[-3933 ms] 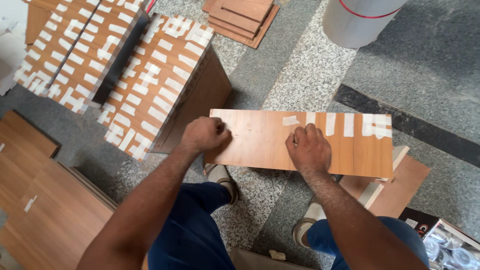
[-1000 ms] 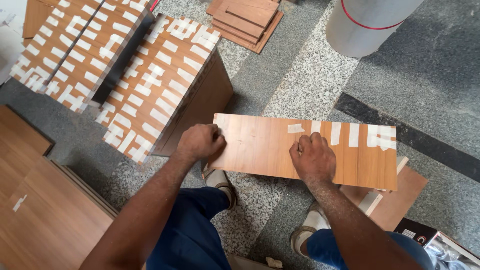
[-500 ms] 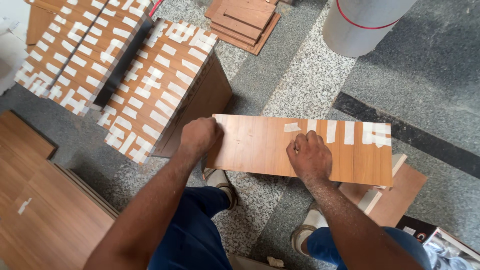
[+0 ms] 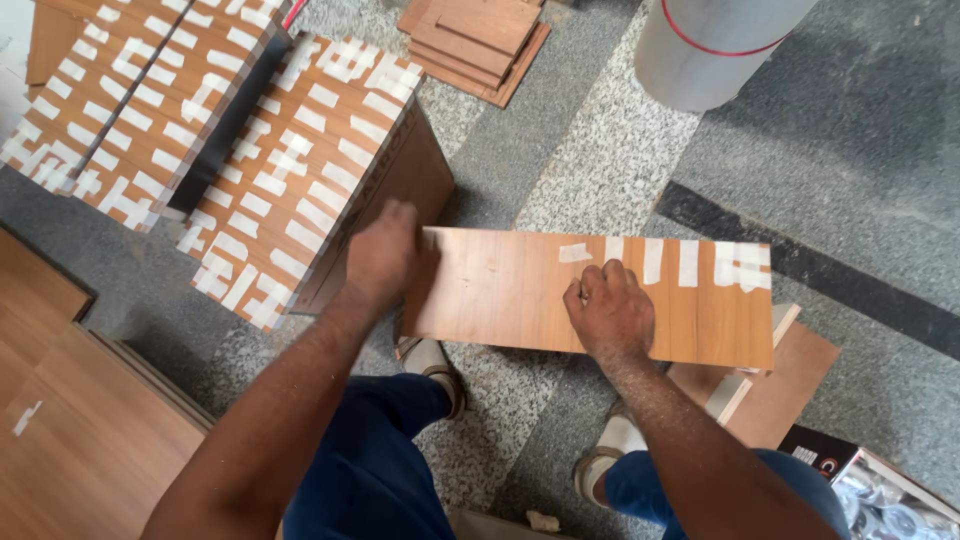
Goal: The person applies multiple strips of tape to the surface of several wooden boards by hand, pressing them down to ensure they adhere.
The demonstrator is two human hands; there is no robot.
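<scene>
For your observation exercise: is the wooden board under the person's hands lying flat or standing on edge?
Lying flat. The board shows its broad face upward, both hands press on it, and tape strips line its far edge.

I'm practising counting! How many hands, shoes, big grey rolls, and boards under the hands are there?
Hands: 2 (left hand, right hand)
Shoes: 2 (left shoe, right shoe)
Grey roll: 1
Board under the hands: 1
Total: 6
</scene>
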